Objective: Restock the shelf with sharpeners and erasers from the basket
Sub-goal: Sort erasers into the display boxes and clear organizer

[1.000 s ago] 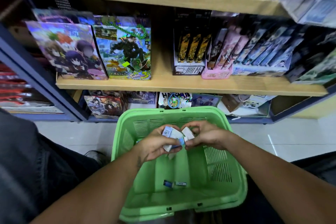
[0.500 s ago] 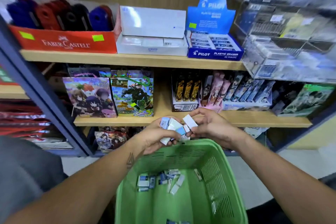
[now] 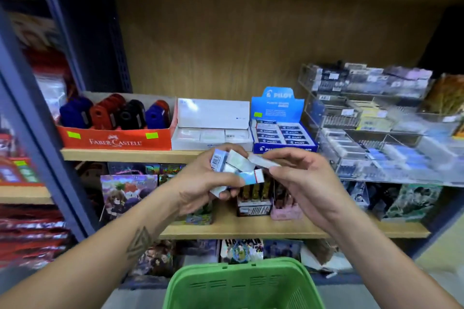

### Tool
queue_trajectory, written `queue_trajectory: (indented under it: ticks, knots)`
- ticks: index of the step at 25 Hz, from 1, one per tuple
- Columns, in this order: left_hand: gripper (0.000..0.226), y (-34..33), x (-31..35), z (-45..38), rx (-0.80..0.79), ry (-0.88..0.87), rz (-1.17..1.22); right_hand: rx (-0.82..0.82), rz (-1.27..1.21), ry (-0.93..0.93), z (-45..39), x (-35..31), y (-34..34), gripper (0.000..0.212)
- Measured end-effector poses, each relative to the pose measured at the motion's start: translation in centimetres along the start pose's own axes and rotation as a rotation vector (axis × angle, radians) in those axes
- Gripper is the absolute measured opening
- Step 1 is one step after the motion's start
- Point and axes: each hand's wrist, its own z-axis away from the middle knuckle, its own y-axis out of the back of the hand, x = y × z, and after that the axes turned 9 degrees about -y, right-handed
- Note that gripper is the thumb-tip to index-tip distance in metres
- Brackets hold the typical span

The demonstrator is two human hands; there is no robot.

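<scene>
My left hand (image 3: 200, 184) grips a bunch of several small wrapped erasers (image 3: 232, 167), white and blue. My right hand (image 3: 298, 178) pinches one white eraser (image 3: 262, 160) at the top of that bunch. Both hands hover in front of the upper shelf (image 3: 130, 155). On it stand a red Faber-Castell box (image 3: 115, 139) of sharpeners, a white eraser box (image 3: 212, 137) and a blue Pilot eraser box (image 3: 283, 135). The green basket (image 3: 241, 283) sits below my hands; its inside is out of view.
Clear acrylic trays (image 3: 376, 128) with stationery fill the shelf's right side. The lower shelf (image 3: 251, 229) carries card packs and boxes. A dark blue upright post (image 3: 37, 120) stands at the left, with red packets beyond it.
The view has tilted up from the basket to the upper shelf. Both hands have risen with the erasers from basket level to the height of the eraser boxes.
</scene>
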Motion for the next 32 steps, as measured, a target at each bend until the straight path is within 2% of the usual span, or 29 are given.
queue_trajectory:
  ticks: [3, 5, 8, 11, 13, 17, 20, 24, 29, 30, 31, 32]
  knots:
    - [0.041, -0.5, 3.8, -1.7, 0.046, -0.079, 0.014, 0.018, 0.069, 0.137, -1.5, -3.5, -0.9, 0.022]
    - [0.038, -0.3, 5.9, -3.0, 0.148, -0.100, -0.005, 0.090, 0.189, 0.207, -3.4, -5.2, -1.5, 0.020]
    - [0.034, 0.9, 8.1, -4.7, 0.367, -0.164, -0.081, 0.295, 0.643, 0.258, -6.9, -6.7, -2.5, 0.014]
    - [0.033, 2.5, 8.2, -5.1, 0.517, -0.185, -0.131, 0.244, 1.165, 0.179, -10.0, -6.3, -4.2, 0.014]
    - [0.034, 2.8, 7.6, -5.1, 0.543, -0.155, -0.144, 0.207, 1.361, 0.152, -11.0, -5.7, -5.1, 0.017]
    - [0.034, 2.4, 6.7, -5.1, 0.512, -0.116, -0.095, 0.209, 1.402, 0.133, -10.9, -6.7, -5.3, 0.014]
    - [0.034, 2.5, 6.5, -5.2, 0.509, -0.096, -0.046, 0.141, 1.475, 0.088, -10.8, -7.1, -5.8, 0.015]
    - [0.032, 2.3, 6.2, -5.2, 0.488, -0.086, 0.034, 0.189, 1.560, 0.109, -11.4, -6.1, -6.1, 0.009]
    - [0.028, 2.4, 6.0, -5.2, 0.505, -0.098, 0.092, 0.200, 1.557, 0.057, -11.6, -5.5, -5.9, 0.019]
    - [0.028, 2.3, 6.0, -5.2, 0.513, -0.104, 0.097, 0.193, 1.483, 0.064, -11.4, -5.6, -5.8, 0.018]
    - [0.028, 2.2, 5.9, -5.3, 0.520, -0.115, 0.105, 0.180, 1.304, 0.057, -11.1, -5.8, -5.7, 0.021]
    - [0.029, 2.1, 5.9, -5.3, 0.524, -0.132, 0.113, 0.156, 1.021, 0.010, -10.6, -6.1, -5.4, 0.025]
